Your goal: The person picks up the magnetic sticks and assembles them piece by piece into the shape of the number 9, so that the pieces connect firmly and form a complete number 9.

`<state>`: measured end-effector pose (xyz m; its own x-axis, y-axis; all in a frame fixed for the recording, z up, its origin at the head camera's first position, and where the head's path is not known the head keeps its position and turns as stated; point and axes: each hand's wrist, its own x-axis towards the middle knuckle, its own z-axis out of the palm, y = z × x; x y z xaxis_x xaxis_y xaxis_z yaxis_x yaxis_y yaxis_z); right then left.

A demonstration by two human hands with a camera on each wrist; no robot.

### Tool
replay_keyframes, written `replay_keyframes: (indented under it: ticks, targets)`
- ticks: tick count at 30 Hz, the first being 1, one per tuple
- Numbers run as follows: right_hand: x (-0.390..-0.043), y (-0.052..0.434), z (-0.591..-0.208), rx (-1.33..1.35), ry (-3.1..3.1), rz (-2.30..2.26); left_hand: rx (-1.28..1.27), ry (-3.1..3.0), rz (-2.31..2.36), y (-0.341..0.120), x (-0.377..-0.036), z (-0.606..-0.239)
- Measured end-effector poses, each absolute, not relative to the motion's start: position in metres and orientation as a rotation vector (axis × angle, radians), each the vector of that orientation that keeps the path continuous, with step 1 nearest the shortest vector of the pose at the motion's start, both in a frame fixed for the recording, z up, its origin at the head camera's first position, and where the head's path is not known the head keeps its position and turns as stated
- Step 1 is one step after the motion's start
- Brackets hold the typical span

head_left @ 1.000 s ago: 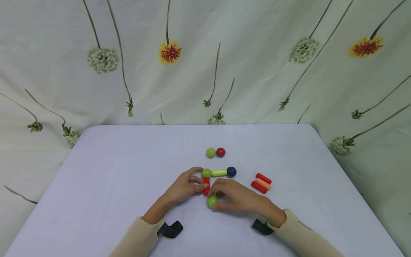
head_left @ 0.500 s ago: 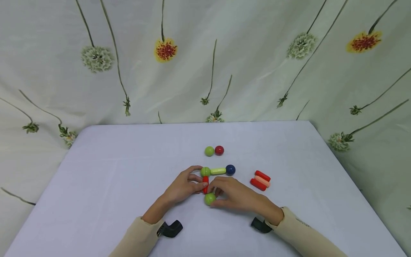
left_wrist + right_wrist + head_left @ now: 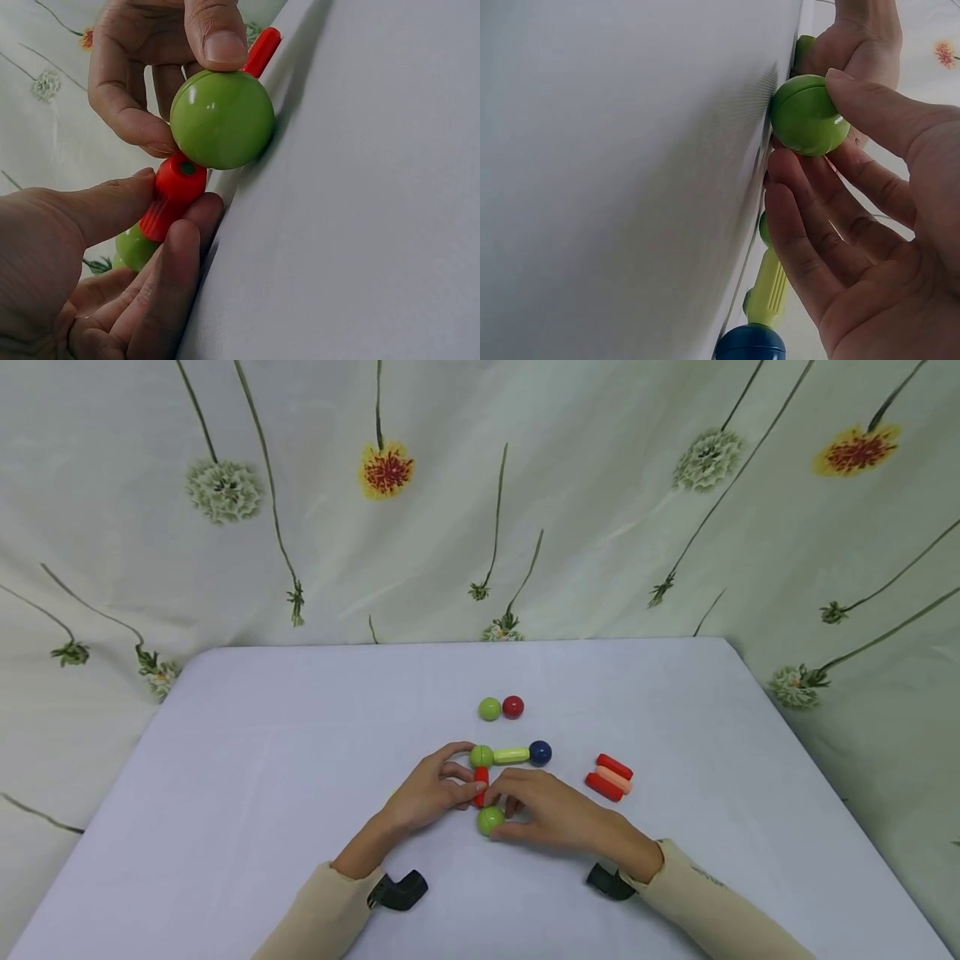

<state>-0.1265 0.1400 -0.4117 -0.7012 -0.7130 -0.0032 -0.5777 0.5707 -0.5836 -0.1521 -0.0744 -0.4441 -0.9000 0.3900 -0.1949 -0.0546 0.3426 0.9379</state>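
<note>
On the white table (image 3: 262, 777) lies a chain: a green ball (image 3: 482, 756), a yellow-green rod (image 3: 512, 755) and a blue ball (image 3: 540, 752). A short red rod (image 3: 481, 779) (image 3: 174, 192) runs from that green ball toward me. My left hand (image 3: 435, 793) pinches this red rod between thumb and fingers. My right hand (image 3: 543, 814) pinches a second green ball (image 3: 491, 819) (image 3: 222, 118) (image 3: 808, 115) at the rod's near end; the wrist views show ball and rod tip touching or nearly so.
A loose green ball (image 3: 490, 708) and red ball (image 3: 513, 707) sit behind the chain. Two red rods and a pink rod (image 3: 613, 780) lie together to the right. Flowered cloth (image 3: 480, 502) hangs behind the table.
The right hand has brought the green ball a little farther from me, up to the near end of the red rod. The left hand keeps its hold.
</note>
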Motion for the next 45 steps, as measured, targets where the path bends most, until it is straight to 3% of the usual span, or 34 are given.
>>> replay_keyframes:
  ticks: [16,28,45]
  targets:
    - [-0.132,0.143,-0.406,-1.107,2.6,-0.794,0.293,2.249,1.567,-0.07,-0.147,-0.422]
    - [-0.134,0.157,-0.397,-1.026,2.647,-0.826,0.261,2.211,1.617,-0.071,-0.15,-0.443]
    - [-0.138,0.217,-0.388,-0.857,2.78,-0.837,0.239,2.215,1.636,-0.072,-0.147,-0.435]
